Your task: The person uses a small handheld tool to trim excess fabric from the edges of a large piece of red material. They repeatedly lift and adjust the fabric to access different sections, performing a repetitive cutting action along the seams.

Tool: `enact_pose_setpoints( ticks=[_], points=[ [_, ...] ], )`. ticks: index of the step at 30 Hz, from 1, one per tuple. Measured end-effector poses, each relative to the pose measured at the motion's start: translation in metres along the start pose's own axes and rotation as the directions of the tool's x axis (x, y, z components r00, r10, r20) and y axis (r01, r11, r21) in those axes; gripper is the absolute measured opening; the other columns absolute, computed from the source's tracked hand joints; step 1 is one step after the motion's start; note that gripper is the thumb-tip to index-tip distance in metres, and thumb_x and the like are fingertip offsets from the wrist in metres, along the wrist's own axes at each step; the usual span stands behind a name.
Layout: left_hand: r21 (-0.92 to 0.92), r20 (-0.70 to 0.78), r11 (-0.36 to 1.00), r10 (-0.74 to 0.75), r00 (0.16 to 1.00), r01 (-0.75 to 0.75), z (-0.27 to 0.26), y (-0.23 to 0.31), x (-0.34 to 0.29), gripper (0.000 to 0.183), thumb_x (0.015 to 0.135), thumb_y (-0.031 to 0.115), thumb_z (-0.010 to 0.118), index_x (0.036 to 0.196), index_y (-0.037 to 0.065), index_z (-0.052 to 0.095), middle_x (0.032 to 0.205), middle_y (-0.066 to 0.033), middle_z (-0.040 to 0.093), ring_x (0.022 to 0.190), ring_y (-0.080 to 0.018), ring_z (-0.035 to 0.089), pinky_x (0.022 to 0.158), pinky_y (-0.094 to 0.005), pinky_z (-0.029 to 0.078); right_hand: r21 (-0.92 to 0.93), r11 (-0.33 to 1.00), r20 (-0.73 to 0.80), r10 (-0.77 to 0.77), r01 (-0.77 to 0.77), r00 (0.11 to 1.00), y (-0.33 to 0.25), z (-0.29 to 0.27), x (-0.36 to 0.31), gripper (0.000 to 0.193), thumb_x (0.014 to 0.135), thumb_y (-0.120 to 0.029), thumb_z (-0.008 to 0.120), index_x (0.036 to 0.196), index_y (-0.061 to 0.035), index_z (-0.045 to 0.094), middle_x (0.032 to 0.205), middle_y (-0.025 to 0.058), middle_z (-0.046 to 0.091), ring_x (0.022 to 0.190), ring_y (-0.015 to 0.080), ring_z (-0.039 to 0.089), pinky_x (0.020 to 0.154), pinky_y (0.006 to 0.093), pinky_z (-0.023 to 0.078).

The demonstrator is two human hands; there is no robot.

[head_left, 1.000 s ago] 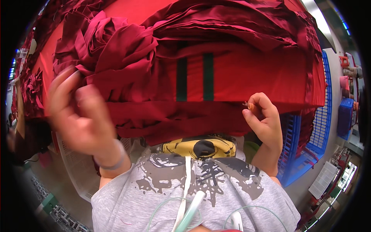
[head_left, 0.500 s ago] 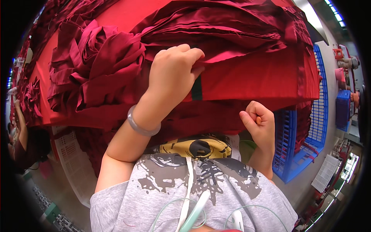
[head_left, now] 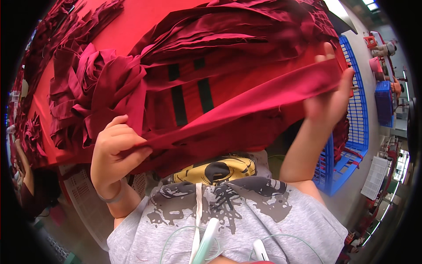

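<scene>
A long dark red fabric strip stretches slantwise between my hands, rising to the right. My left hand is closed in a pinch on its lower left end. At the other end, my right hand holds the strip across its fingers; some fingers stick out past the fabric and are smeared by motion. Beside my left hand lies a bunched, twisted heap of dark red strips. Behind the stretched strip, a thick layered bundle of the same fabric spreads over the red-covered table.
Dark bands mark the red cover. A blue plastic basket with red fabric in it stands at the right, and a white crate at the lower left. Another person's arm shows at the far left.
My left hand has moved left and down, my right hand up and right. A fabric strip is now stretched between them. The view has shifted slightly.
</scene>
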State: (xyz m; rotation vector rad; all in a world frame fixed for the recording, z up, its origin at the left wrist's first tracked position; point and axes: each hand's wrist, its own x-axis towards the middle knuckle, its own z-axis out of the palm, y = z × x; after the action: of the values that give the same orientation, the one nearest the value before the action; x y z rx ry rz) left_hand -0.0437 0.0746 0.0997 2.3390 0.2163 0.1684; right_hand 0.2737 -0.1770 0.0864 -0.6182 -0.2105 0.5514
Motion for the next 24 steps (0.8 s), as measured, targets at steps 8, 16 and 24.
enact_pose_setpoints(
  ticks=[8,16,24],
  points=[
    [0.085,-0.224,0.98,0.197,0.954,-0.182,0.019,-0.002,0.021,0.019,0.065,0.012,0.08,0.068,0.003,0.063,0.06,-0.0053,0.057,0.055,-0.0231,0.053,0.069,-0.0354,0.045,-0.656,0.753,-0.289,-0.305,0.044,0.908,-0.162,-0.107,0.039,0.036,0.094,-0.021,0.062,0.121,0.0033,0.059,0.067,-0.0018,0.043,0.053,0.0067,0.036,0.049,0.0228,0.029],
    [0.278,-0.282,0.954,0.196,0.939,-0.116,0.042,-0.008,0.04,0.02,0.07,0.013,0.079,0.07,0.005,0.061,0.063,-0.0054,0.053,0.062,-0.0248,0.053,0.063,-0.036,0.042,-0.385,0.893,-0.678,-0.101,-0.234,0.729,-0.254,-0.245,0.048,0.019,0.09,-0.01,0.065,0.103,0.0036,0.062,0.067,0.0047,0.059,0.045,0.0099,0.042,0.043,0.022,0.037],
    [0.517,-0.278,0.841,-0.015,0.96,0.163,0.071,-0.009,0.05,0.017,0.08,0.019,0.072,0.077,0.005,0.062,0.068,-0.0096,0.061,0.064,-0.029,0.056,0.067,-0.0385,0.039,-0.258,0.961,-0.797,-0.155,-0.097,0.584,-0.274,-0.301,0.135,0.025,0.094,0.002,0.047,0.118,0.0084,0.043,0.103,0.0214,0.056,0.077,0.0379,0.063,0.068,0.0457,0.06]
  ],
)
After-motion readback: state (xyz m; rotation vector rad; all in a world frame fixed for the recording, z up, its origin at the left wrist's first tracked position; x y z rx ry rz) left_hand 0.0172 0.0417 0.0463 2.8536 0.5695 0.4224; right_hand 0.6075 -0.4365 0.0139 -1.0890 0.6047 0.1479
